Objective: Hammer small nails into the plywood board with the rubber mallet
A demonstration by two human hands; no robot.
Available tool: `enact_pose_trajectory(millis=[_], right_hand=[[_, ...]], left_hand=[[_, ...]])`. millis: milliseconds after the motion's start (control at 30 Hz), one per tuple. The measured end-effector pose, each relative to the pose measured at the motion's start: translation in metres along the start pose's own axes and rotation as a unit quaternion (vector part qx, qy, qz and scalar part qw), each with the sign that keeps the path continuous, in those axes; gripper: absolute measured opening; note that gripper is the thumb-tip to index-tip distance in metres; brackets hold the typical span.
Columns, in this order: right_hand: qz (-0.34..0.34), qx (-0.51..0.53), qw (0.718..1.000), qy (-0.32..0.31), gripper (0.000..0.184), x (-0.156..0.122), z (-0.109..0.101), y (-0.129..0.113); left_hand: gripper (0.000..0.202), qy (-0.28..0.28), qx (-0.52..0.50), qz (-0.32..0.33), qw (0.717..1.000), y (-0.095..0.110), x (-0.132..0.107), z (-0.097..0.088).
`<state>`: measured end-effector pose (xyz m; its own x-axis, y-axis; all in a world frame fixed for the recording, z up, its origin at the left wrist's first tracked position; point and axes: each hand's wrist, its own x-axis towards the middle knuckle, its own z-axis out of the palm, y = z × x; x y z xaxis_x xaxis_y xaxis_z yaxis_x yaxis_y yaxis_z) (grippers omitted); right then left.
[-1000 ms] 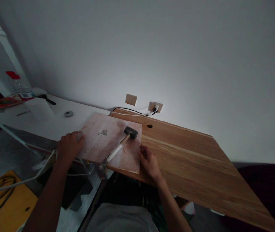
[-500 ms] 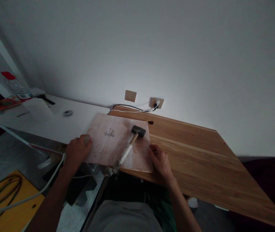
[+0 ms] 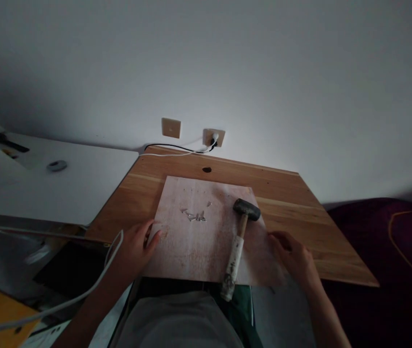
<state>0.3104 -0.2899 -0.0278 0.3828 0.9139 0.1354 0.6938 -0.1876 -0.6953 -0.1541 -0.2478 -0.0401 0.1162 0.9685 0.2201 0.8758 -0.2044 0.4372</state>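
A thin pale pinkish board lies on the wooden tabletop, its near edge jutting out toward my body. My left hand grips its left edge, thumb on top and fingers partly hidden at the side. On the right edge, my right hand is closed around the board with its fingertips at the rim. A hammer with a black head and a worn white-wrapped handle rests on the right part of the board, its handle end past the near edge. Several small shiny nails are scattered left of the hammer.
The wooden tabletop meets a white table on the left. Cords run along the wall to a socket. A white cable hangs by my left arm. Dark purple fabric lies at the right.
The board has moved right, off the white table's edge and onto the wooden top, carrying the hammer and nails. The nails are more spread out. My view has turned right.
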Motion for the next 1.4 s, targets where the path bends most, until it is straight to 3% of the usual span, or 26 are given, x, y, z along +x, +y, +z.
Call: enact_pose_trajectory(millis=[100, 200, 333, 433, 667, 800, 867, 933, 1000, 1100, 1200, 1300, 1400], right_hand=[[-0.018, -0.026, 0.999, 0.032, 0.036, -0.014, -0.012, 0.001], [-0.076, -0.042, 0.995, 0.041, 0.043, -0.032, -0.006, -0.018], [-0.115, -0.029, 0.989, -0.09, 0.05, -0.049, 0.014, -0.053], [-0.139, -0.032, 0.978, -0.154, 0.056, -0.051, 0.026, -0.071], [-0.055, -0.085, 0.979, -0.176, 0.047, -0.039, 0.043, -0.071], [0.005, 0.03, 0.985, -0.172, 0.037, -0.036, 0.032, -0.06], [0.048, 0.134, 0.976, -0.165, 0.047, -0.037, 0.02, -0.055], [0.116, 0.255, 0.946, -0.16, 0.065, -0.042, 0.007, -0.051], [0.204, 0.369, 0.895, -0.145, 0.073, -0.05, -0.002, -0.05], [0.339, 0.507, 0.786, -0.1, 0.069, -0.062, -0.008, -0.053], [0.405, 0.592, 0.69, -0.099, 0.057, -0.067, -0.007, -0.058], [0.406, 0.62, 0.663, -0.104, 0.055, -0.066, -0.005, -0.062], [0.394, 0.604, 0.687, -0.091, 0.059, -0.065, -0.003, -0.065]], left_hand=[[0.051, -0.006, -0.034, -0.016, 0.999, 0.003, -0.005, 0.002], [0.052, -0.01, -0.015, 0.0, 1.0, 0.004, -0.006, 0.002], [0.051, 0.006, 0.029, 0.019, 0.999, 0.006, -0.001, 0.001], [0.044, 0.03, 0.035, 0.059, 0.997, 0.012, 0.008, 0.001], [0.026, -0.022, 0.003, 0.277, 0.961, 0.054, 0.045, 0.007], [0.025, -0.029, -0.011, 0.318, 0.947, 0.069, 0.078, 0.02], [0.024, -0.025, -0.021, 0.327, 0.945, 0.07, 0.091, 0.027], [0.022, -0.026, -0.03, 0.333, 0.942, 0.069, 0.1, 0.031], [0.02, -0.032, -0.039, 0.335, 0.941, 0.066, 0.103, 0.033], [0.018, -0.017, -0.047, 0.327, 0.944, 0.063, 0.099, 0.035], [0.019, 0.019, -0.047, 0.314, 0.948, 0.062, 0.091, 0.037], [0.02, 0.05, -0.05, 0.313, 0.947, 0.059, 0.085, 0.036], [0.02, 0.065, -0.05, 0.311, 0.947, 0.055, 0.083, 0.032]])
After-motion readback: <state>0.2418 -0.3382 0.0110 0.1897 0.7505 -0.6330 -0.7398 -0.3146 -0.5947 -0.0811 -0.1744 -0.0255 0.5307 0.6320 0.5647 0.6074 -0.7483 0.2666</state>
